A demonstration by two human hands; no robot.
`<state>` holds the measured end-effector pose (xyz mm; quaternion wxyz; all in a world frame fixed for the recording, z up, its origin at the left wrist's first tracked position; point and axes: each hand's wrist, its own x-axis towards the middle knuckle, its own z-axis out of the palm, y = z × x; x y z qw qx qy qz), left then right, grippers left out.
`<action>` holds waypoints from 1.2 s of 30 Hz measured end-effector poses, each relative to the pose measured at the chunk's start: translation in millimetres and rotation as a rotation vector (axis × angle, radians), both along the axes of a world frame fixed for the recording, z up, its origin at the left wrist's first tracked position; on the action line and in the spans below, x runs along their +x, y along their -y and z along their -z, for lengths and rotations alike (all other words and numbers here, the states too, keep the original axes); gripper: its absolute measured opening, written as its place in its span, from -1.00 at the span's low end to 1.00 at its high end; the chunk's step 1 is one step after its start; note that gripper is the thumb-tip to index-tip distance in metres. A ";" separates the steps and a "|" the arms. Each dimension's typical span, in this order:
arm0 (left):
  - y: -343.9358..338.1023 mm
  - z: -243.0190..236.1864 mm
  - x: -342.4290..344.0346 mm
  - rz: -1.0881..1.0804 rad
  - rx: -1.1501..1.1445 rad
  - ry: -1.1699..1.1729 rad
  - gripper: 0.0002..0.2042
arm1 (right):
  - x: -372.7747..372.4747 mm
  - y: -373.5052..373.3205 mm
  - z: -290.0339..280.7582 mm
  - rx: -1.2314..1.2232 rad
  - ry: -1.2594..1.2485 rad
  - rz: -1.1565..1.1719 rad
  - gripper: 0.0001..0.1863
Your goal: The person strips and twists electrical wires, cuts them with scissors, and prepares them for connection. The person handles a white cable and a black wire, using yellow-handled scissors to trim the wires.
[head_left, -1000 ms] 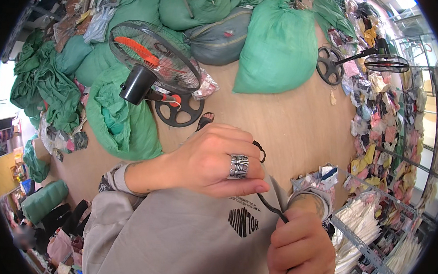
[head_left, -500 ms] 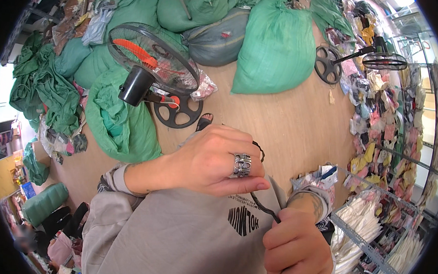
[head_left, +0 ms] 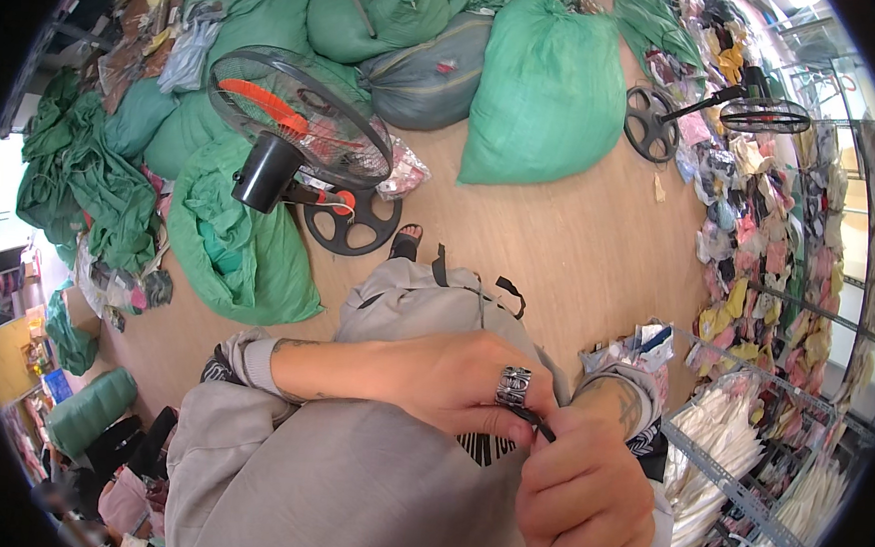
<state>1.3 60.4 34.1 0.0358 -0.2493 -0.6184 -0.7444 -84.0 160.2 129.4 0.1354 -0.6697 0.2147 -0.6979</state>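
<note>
My left hand [head_left: 471, 381], with a wide silver ring on one finger, is closed over a black cord [head_left: 531, 419] in front of the grey garment [head_left: 325, 467] I wear. My right hand [head_left: 585, 483] is curled into a fist against it and grips the same cord. Only a short stretch of cord shows between the two hands. A thin dark end pokes out below my right fist. Ahead of my hands, a black strap loop [head_left: 512, 294] stands out from the grey fabric, over the floor.
A standing fan [head_left: 302, 115] is ahead on the left, among large green sacks [head_left: 544, 95]. A second fan [head_left: 766, 115] stands at the far right. Metal racks [head_left: 735, 482] with packed goods line the right side. An open green sack [head_left: 235, 231] slumps at left.
My left hand has moved down and right until it meets my right hand, so less cord shows between them. The grey fabric and black straps ahead have come into view.
</note>
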 end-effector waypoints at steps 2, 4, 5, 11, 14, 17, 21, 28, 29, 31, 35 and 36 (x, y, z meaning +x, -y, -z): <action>-0.2 3.6 0.9 0.016 0.001 0.001 -0.71 | -8.0 -2.6 4.4 0.013 -0.060 -0.098 -0.90; 1.3 4.1 2.5 0.019 -0.016 0.007 -0.76 | -17.1 -7.2 15.8 0.081 -0.103 -0.123 -0.88; -1.1 8.6 7.6 0.001 -0.056 0.080 -0.78 | -24.6 -10.0 25.3 0.121 -0.140 -0.078 -0.88; 13.2 23.8 -8.2 -0.465 -0.246 0.144 -0.81 | -20.9 -11.2 62.3 0.537 0.050 0.663 -0.79; 28.7 10.3 -13.8 -0.895 -0.082 0.175 -0.83 | -31.0 -9.0 56.3 0.753 0.708 0.635 -0.80; 40.9 -14.9 -4.1 -0.842 -0.078 0.003 -0.81 | -34.4 -18.2 57.4 0.724 0.579 0.690 -0.81; 17.4 -70.2 -11.6 -0.147 0.094 -0.278 -0.82 | -31.8 -20.9 46.8 0.726 0.364 0.778 -0.83; -31.0 -86.9 -8.3 0.308 0.620 -0.189 -0.80 | -26.1 -28.8 42.6 0.716 0.364 0.827 -0.83; -33.4 -85.8 -8.6 0.308 0.652 -0.192 -0.81 | -27.0 -30.6 42.8 0.728 0.393 0.826 -0.83; -38.2 -82.1 -7.6 0.305 0.707 -0.212 -0.81 | -26.9 -33.1 43.0 0.756 0.464 0.810 -0.82; -21.8 -84.9 -17.4 0.324 0.599 -0.237 -0.82 | -29.0 -41.8 46.4 0.752 0.563 0.746 -0.81; -14.9 -82.8 -23.6 0.315 0.551 -0.222 -0.83 | -30.5 -41.9 48.7 0.742 0.560 0.773 -0.82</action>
